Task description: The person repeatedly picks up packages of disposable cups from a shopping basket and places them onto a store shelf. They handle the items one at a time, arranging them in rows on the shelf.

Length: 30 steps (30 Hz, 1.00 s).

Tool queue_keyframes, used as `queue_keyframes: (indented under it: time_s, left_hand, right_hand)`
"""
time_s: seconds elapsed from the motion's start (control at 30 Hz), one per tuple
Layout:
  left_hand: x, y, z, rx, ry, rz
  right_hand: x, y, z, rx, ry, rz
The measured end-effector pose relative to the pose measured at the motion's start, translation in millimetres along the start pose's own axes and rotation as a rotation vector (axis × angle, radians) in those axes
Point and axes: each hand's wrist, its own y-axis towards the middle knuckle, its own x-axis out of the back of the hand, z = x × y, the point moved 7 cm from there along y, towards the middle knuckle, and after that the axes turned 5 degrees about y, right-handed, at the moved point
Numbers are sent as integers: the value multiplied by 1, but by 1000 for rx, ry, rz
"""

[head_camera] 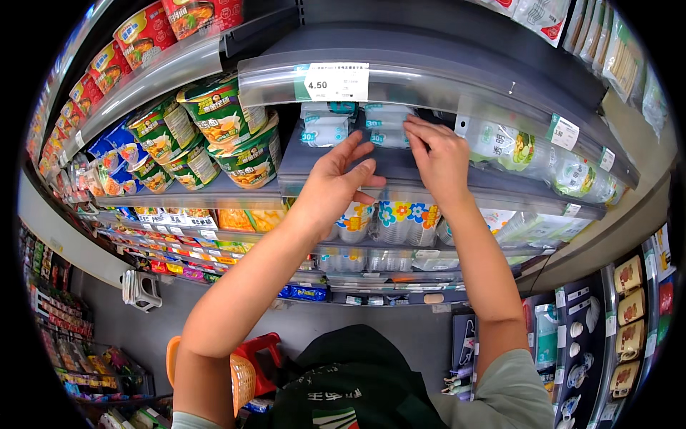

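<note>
Small clear plastic packs with teal print stand on a dark shelf in two stacks, a left stack [326,131] and a right stack [385,128]. My right hand [439,153] is at the right side of the right stack, its fingertips bent against the packs; whether they grip one cannot be told. My left hand [340,179] is just in front of the left stack, palm turned inward, fingers apart, holding nothing. Above both hands runs a clear shelf-edge strip with a price tag [336,82]. Bagged clear plastic cups [509,145] lie to the right of my right hand.
Green instant noodle tubs [244,161] are stacked at the left, with red noodle tubs [142,35] above. Flower-printed plastic cups [402,217] fill the shelf below my hands. On the floor are a red stool [260,356], an orange basket [244,381] and white stools [142,289].
</note>
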Motion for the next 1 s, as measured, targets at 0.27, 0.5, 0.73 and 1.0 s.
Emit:
queue_keyframes:
  time_s: [0.27,0.5,0.73,1.0]
  left_hand:
    - [1,9,16,26,49,-31]
    - [21,-26,15,-108,40,-5]
    - [113,-152,116,-1,-236,-336]
    - [213,-418,268,353,-430,-1035]
  right_hand:
    - [-34,-2,-26,-262,-275,373]
    - [-14,-6,20,-97,-36,81]
    - [-109,-101,171,-107,673,322]
    - [-252,-245,363,-334,1191,1080]
